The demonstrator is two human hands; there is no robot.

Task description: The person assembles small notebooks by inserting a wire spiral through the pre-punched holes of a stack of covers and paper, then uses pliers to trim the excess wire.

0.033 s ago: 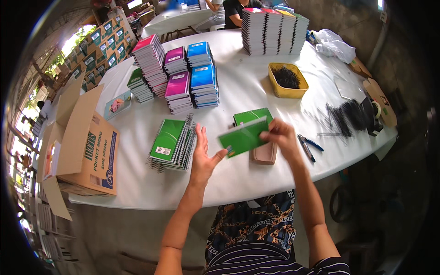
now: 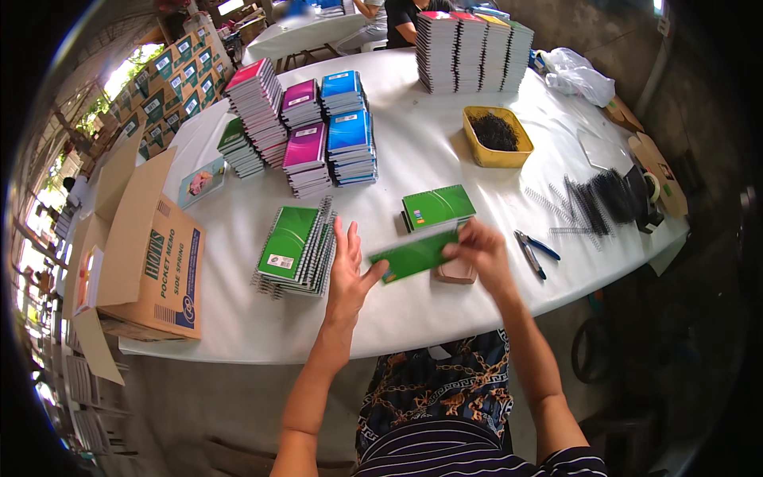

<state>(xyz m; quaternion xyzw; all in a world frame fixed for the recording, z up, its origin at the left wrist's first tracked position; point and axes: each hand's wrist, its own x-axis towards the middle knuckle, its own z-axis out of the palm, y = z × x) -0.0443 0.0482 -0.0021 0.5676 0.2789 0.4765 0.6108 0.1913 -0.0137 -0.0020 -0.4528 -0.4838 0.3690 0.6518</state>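
Observation:
My right hand (image 2: 482,248) pinches the right end of a small green notebook (image 2: 415,254), held tilted above the table and slightly blurred. My left hand (image 2: 346,266) is open, its fingers stretched upward, with the thumb at the notebook's left edge. Just beyond the held notebook lies a short pile of green notebooks (image 2: 437,205). A pinkish-tan block (image 2: 456,274) is partly hidden under my right hand. Left of my left hand stands a stack of green spiral notebooks (image 2: 288,238), wire coils showing along its sides.
Pliers (image 2: 531,253) and black wire coils (image 2: 592,207) lie at right. Beyond is a yellow tub (image 2: 497,151) of dark small pieces. Notebook stacks (image 2: 306,151) stand far left and at the back (image 2: 469,56). An open carton (image 2: 159,262) occupies the left edge. A person (image 2: 405,24) sits behind.
The held green notebook has moved slightly down and left with my right hand and tipped flatter. More of the green pile behind it now shows. My left hand has barely shifted.

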